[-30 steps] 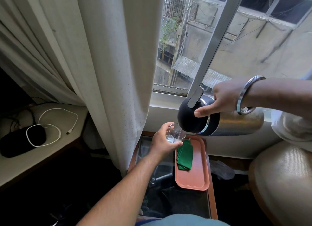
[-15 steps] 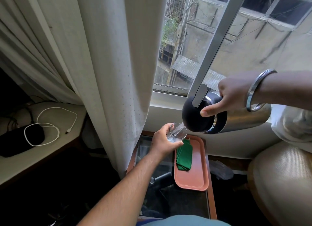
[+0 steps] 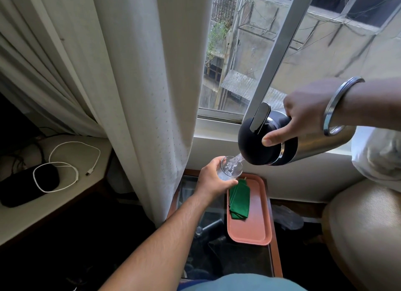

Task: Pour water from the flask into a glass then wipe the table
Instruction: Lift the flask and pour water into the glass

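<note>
No brand, label or writing can be read on any of the things here.

Nearest to the camera, the left forearm reaches forward over a small table (image 3: 275, 256) with a dark glass top and a wooden frame. On the table lies a pink tray (image 3: 258, 225). It holds only a folded green cloth (image 3: 239, 200), which rests at the far left part of the tray.

Above the far end of the tray, the left hand (image 3: 213, 181) is wrapped around a clear glass (image 3: 231, 168) and holds it in the air, a little tilted. The glass has some water in the bottom, and more water (image 3: 236, 159) is falling into it.

The water comes from the flask (image 3: 288, 143), which is tipped almost flat, its black top pointing left and down just above the rim of the glass. The body of the flask is of silver metal, and a silver lever stands on the black top. The right hand (image 3: 303, 114) grips the flask at its neck from above, with the thumb pressed on the black part. A metal bangle (image 3: 338, 107) is on the right wrist.

To the left, on a pale ledge, a white cable (image 3: 71, 160) lies partly over a black pouch (image 3: 28, 185). Farther back hang a pale curtain (image 3: 138, 73) and the window (image 3: 280, 43), with a grey building outside.
</note>
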